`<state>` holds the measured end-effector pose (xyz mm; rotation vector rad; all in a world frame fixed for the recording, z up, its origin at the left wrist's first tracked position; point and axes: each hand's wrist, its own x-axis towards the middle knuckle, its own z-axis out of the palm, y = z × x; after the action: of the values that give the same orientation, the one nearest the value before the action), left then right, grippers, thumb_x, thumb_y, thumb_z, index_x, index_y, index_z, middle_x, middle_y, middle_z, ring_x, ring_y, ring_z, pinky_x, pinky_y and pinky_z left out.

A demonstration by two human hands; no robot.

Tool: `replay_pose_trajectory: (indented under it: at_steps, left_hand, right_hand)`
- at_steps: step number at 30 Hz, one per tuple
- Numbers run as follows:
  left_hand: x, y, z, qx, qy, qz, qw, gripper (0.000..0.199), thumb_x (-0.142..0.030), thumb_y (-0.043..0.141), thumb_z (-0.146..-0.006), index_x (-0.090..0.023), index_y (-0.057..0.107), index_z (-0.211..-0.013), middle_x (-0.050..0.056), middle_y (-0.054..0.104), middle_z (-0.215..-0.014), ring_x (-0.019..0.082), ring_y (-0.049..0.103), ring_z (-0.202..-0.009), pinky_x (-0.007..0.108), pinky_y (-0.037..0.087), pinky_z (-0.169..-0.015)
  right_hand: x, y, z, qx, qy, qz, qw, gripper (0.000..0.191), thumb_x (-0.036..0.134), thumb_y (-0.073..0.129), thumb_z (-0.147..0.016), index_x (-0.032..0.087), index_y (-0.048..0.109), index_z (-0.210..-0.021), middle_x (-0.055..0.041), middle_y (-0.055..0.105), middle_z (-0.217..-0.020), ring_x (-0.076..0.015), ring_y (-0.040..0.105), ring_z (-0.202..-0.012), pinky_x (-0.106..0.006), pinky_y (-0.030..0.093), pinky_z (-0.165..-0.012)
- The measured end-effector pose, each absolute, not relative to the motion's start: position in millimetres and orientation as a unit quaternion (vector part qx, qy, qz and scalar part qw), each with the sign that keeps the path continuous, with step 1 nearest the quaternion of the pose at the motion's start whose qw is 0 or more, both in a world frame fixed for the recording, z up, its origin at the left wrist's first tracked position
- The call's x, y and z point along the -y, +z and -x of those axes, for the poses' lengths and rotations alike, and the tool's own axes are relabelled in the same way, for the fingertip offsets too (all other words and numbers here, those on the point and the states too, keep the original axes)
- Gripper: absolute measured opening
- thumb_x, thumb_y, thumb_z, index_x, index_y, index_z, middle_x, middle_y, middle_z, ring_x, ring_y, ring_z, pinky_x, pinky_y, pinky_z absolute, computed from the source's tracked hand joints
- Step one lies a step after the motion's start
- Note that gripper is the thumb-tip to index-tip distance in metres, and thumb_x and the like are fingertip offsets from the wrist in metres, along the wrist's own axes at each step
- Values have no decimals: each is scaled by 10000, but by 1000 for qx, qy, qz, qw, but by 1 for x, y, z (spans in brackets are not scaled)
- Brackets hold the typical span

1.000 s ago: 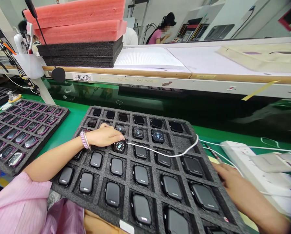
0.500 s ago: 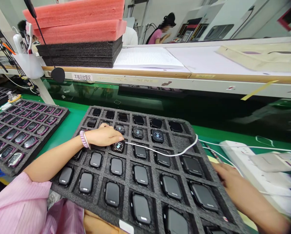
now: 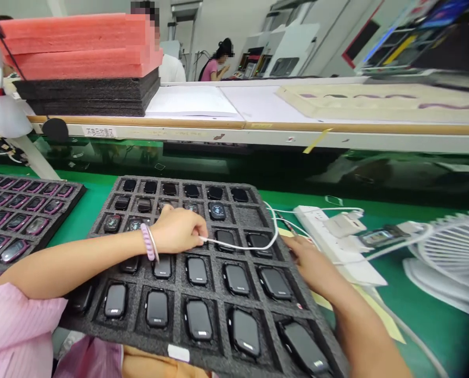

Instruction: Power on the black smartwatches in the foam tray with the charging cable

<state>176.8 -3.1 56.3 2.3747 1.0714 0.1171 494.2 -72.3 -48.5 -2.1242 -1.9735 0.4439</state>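
Note:
A black foam tray (image 3: pixel 254 215) lies in front of me, its pockets filled with several dark smartwatches (image 3: pixel 197 270). My left hand (image 3: pixel 177 228) rests over the tray's middle rows, fingers pinched on the end of a white charging cable (image 3: pixel 250 245), and it hides the watch beneath it. The cable loops right toward a white power strip (image 3: pixel 321 236). My right hand (image 3: pixel 309 257) lies flat on the tray's right edge, fingers apart, holding nothing. One lit watch (image 3: pixel 217 211) sits just behind my left hand.
A second tray of pink-rimmed watches (image 3: pixel 18 215) lies at left on the green belt. A white fan (image 3: pixel 450 257) stands at right. Pink and black foam sheets (image 3: pixel 81 63) are stacked on the rear shelf. People sit in the background.
The view has swung to the right, bringing the fan and power strip into sight. My left hand has closed over the lit watch on the cable end. My right hand stays on the tray's edge.

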Motion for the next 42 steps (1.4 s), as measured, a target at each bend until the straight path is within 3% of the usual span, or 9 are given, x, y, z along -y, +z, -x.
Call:
replay_pose_trajectory:
  at_steps: [5, 10, 14, 18, 25, 29, 33, 37, 42]
  left_hand:
    - [18, 50, -190, -378, -7, -920, 104, 165, -259, 758, -855, -204, 695, -998, 47, 714, -1027, 283, 614, -1041, 488, 328, -975]
    - [19, 51, -191, -308, -11, -950, -52, 241, -286, 739, -863, -127, 665, -1028, 117, 699, -1024, 319, 606, -1047, 490, 357, -1007]
    - [9, 51, -186, -343, 26, -939, 7, 185, -297, 594, -942, -157, 676, -1031, 82, 718, -941, 283, 643, -956, 470, 391, -1005]
    - [-10, 47, -174, -396, 76, -903, 148, 280, -370, 450, -1012, -202, 665, -1076, 34, 731, -976, 253, 663, -923, 408, 459, -902]
    - [-30, 29, -166, -390, 135, -885, 215, 365, -401, 365, -1014, -216, 679, -991, 40, 731, -971, 245, 675, -953, 346, 475, -897]
    - [-31, 22, -164, -364, 131, -888, 251, 467, -491, 321, -1018, -214, 680, -907, 35, 713, -856, 232, 666, -854, 341, 478, -884]
    - [-27, 22, -164, -360, 88, -900, 228, 520, -527, 276, -1005, -210, 655, -843, 35, 688, -808, 244, 634, -830, 425, 429, -946]
    - [-23, 25, -165, -358, 69, -903, 228, 588, -576, 204, -996, -205, 597, -766, 30, 654, -769, 239, 604, -822, 445, 391, -946]
    - [-22, 25, -164, -362, 60, -902, 230, 543, -559, 238, -990, -217, 633, -843, 28, 679, -866, 244, 592, -893, 445, 347, -963]
  right_hand:
    - [72, -51, -496, 668, 136, 702, 208, 456, 285, 509, -839, 124, 685, -1228, -120, 578, -918, -274, 585, -892, -382, 493, -842]
    - [71, -57, -500, 568, 150, 703, 402, 486, 480, 621, -808, 190, 681, -1193, -64, 563, -876, -201, 540, -690, -373, 508, -698]
    - [72, -50, -495, 418, 341, 626, 563, 612, 518, 777, -731, 254, 611, -1257, -11, 555, -874, -182, 592, -712, -330, 538, -645]
    - [70, -45, -496, 308, 479, 516, 640, 630, 413, 885, -647, 273, 628, -1205, 10, 600, -854, -168, 636, -771, -314, 576, -746]
    - [68, -47, -497, 293, 499, 503, 642, 638, 392, 862, -654, 259, 621, -1229, -24, 656, -959, -169, 643, -827, -328, 571, -824]
    - [67, -54, -494, 425, 297, 628, 581, 712, 456, 748, -730, 230, 524, -1367, -66, 614, -1075, -203, 628, -845, -392, 555, -805]
    - [65, -62, -497, 536, 78, 682, 491, 576, 458, 647, -763, 173, 585, -1259, -129, 602, -1138, -249, 594, -905, -415, 531, -779]
    - [63, -65, -500, 553, 37, 689, 468, 494, 459, 613, -800, 171, 603, -1201, -128, 611, -1088, -242, 582, -861, -367, 515, -684]
    - [63, -64, -498, 559, 12, 687, 465, 473, 487, 603, -822, 155, 624, -1158, -93, 611, -928, -218, 549, -728, -353, 483, -631]
